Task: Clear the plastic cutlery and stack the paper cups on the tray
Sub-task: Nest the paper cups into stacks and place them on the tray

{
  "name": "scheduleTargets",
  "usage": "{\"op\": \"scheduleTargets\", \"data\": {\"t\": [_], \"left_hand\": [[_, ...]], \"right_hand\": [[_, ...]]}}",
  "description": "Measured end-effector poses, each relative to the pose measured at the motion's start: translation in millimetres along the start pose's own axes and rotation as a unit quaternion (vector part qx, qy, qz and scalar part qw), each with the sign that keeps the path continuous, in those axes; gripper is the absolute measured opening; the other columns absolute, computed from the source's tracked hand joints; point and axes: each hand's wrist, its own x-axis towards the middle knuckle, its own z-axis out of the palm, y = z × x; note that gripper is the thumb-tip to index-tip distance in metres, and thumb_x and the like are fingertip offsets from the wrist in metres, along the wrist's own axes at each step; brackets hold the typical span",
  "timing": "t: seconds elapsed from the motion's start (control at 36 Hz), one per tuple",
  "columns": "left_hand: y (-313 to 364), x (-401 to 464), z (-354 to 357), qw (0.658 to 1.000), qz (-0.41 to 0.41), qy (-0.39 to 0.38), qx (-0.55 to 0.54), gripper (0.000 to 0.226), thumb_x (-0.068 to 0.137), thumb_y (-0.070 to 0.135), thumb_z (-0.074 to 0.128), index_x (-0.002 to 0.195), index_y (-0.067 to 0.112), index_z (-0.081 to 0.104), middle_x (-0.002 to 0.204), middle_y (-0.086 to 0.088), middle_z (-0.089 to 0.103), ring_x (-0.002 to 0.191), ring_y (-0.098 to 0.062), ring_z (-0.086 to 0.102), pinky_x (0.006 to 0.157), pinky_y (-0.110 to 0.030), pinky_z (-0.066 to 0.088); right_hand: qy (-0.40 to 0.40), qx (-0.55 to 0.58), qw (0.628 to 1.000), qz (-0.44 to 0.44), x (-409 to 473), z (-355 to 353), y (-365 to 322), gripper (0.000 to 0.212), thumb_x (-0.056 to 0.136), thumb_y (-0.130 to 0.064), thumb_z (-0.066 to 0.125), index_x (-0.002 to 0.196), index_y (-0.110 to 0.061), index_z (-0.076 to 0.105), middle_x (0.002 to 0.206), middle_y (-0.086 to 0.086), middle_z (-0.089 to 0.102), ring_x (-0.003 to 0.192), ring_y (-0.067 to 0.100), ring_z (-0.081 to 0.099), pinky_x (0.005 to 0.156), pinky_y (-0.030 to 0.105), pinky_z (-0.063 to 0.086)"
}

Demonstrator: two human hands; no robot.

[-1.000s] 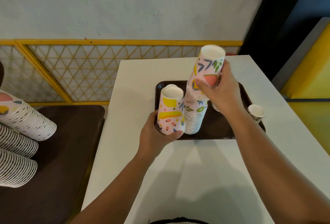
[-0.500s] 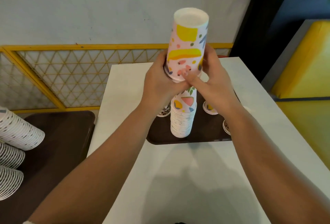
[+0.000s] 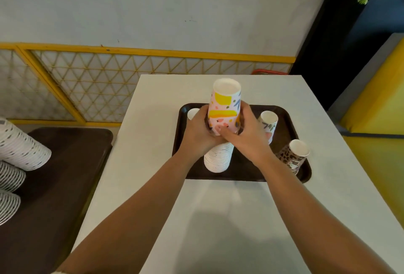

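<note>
Lowered onto the cup stack [image 3: 218, 158] now, pink cup [image 3: 225, 107] gripped by left hand [image 3: 200, 129] and right hand [image 3: 244, 134], over tray [image 3: 290, 118].

One tray [image 3: 284, 112] on one table [image 3: 240, 219]; one cup stack [image 3: 218, 160]; three single cups [image 3: 267, 123]; two hands [image 3: 197, 130].

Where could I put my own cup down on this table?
The white table is bare between the tray and the near edge, under the arms. Also bare: the strips left of and behind the tray. The tray is crowded: the tall stack and loose cups.
</note>
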Motion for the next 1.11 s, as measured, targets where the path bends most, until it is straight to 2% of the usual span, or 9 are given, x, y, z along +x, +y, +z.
{"op": "scheduleTargets", "data": {"t": [0.08, 0.25, 0.33, 0.39, 0.5, 0.61, 0.69, 0.86, 1.11], "left_hand": [[-8.3, -3.2, 4.5, 1.0, -0.008, 0.003, 0.015, 0.067, 0.07, 0.02, 0.082, 0.128, 0.017, 0.049, 0.124, -0.001, 0.061, 0.113, -0.015, 0.057, 0.096, -0.027, 0.046], [-13.5, -4.4, 5.3, 1.0, 0.003, 0.009, 0.01, 0.063, 0.071, 0.022, 0.081, 0.126, 0.017, 0.051, 0.119, 0.004, 0.063, 0.098, 0.001, 0.057, 0.078, -0.005, 0.044], [-16.4, -8.2, 0.1, 1.0, 0.011, -0.014, -0.002, 0.066, 0.072, 0.025, 0.08, 0.129, 0.023, 0.046, 0.121, 0.01, 0.059, 0.105, 0.01, 0.056, 0.083, -0.006, 0.045], [-21.7, -14.0, -6.9, 1.0, 0.008, -0.011, 0.002, 0.081, 0.072, 0.032, 0.078, 0.14, 0.025, 0.035, 0.138, 0.005, 0.048, 0.122, -0.002, 0.05, 0.097, -0.021, 0.044], [-25.1, -33.6, -30.1, 0.996, 0.011, 0.071, 0.046, 0.081, 0.081, 0.028, 0.072, 0.146, 0.025, 0.024, 0.149, 0.005, 0.031, 0.128, 0.004, 0.029, 0.098, -0.004, 0.026], [-24.7, -52.7, -58.0, 0.977, 0.029, 0.202, 0.067, 0.062, 0.082, 0.037, 0.056, 0.14, 0.022, 0.038, 0.139, 0.006, 0.042, 0.127, -0.004, 0.038, 0.102, -0.018, 0.031], [-22.8, -66.1, -81.4, 0.948, 0.057, 0.287, 0.127, 0.042, 0.092, 0.023, 0.053, 0.133, 0.014, 0.046, 0.13, 0.0, 0.049, 0.117, -0.008, 0.045, 0.091, -0.003, 0.031], [-30.7, -97.2, -127.1, 0.9, 0.064, 0.382, 0.201, 0.035, 0.091, 0.015, 0.057, 0.125, 0.008, 0.05, 0.12, -0.004, 0.051, 0.103, -0.013, 0.046, 0.082, -0.006, 0.033], [-73.5, -154.2, -205.0, 0.86, -0.032, 0.451, 0.236, 0.053, 0.087, 0.02, 0.062, 0.134, 0.013, 0.039, 0.136, -0.011, 0.042, 0.123, -0.024, 0.037, 0.096, -0.046, 0.043]], "right_hand": [[-0.001, -0.011, 1.0, 0.009, -2.3, 2.2, 6.8, 0.069, 0.074, -0.03, 0.076, 0.132, -0.023, 0.039, 0.116, -0.015, 0.053, 0.101, -0.003, 0.05, 0.073, 0.004, 0.038], [-0.002, -0.047, 0.999, -0.01, -2.5, 4.2, 9.8, 0.067, 0.078, -0.033, 0.073, 0.134, -0.02, 0.038, 0.129, -0.006, 0.055, 0.103, -0.003, 0.046, 0.067, 0.001, 0.036], [0.028, -0.036, 0.998, -0.048, -5.1, 4.2, 6.0, 0.075, 0.076, -0.032, 0.074, 0.138, -0.018, 0.034, 0.134, -0.003, 0.051, 0.115, 0.001, 0.046, 0.089, 0.015, 0.047], [0.071, -0.036, 0.993, -0.087, -8.6, 3.3, -0.6, 0.081, 0.076, -0.033, 0.075, 0.142, -0.015, 0.031, 0.14, 0.002, 0.044, 0.123, 0.0, 0.038, 0.098, 0.01, 0.038], [0.164, -0.052, 0.964, -0.201, -17.0, -1.5, -32.8, 0.075, 0.077, -0.029, 0.073, 0.137, -0.002, 0.036, 0.138, 0.016, 0.038, 0.121, -0.004, 0.028, 0.095, -0.003, 0.023], [0.187, -0.027, 0.937, -0.296, -22.2, 3.7, -69.9, 0.051, 0.082, -0.019, 0.069, 0.123, 0.002, 0.048, 0.129, 0.016, 0.043, 0.123, 0.009, 0.036, 0.102, 0.01, 0.028], [0.159, 0.004, 0.933, -0.324, -24.9, 18.4, -87.7, 0.041, 0.083, -0.014, 0.066, 0.119, 0.002, 0.052, 0.123, 0.008, 0.046, 0.118, 0.007, 0.04, 0.099, 0.012, 0.031], [0.036, 0.013, 0.956, -0.291, -32.0, 74.4, -101.6, 0.042, 0.083, -0.012, 0.066, 0.122, -0.006, 0.052, 0.122, 0.002, 0.049, 0.114, 0.003, 0.044, 0.097, 0.011, 0.035], [-0.077, 0.006, 0.96, -0.27, -52.7, 177.7, -118.8, 0.043, 0.082, -0.021, 0.062, 0.123, -0.01, 0.052, 0.115, -0.009, 0.044, 0.106, -0.005, 0.041, 0.091, 0.003, 0.033]]}}
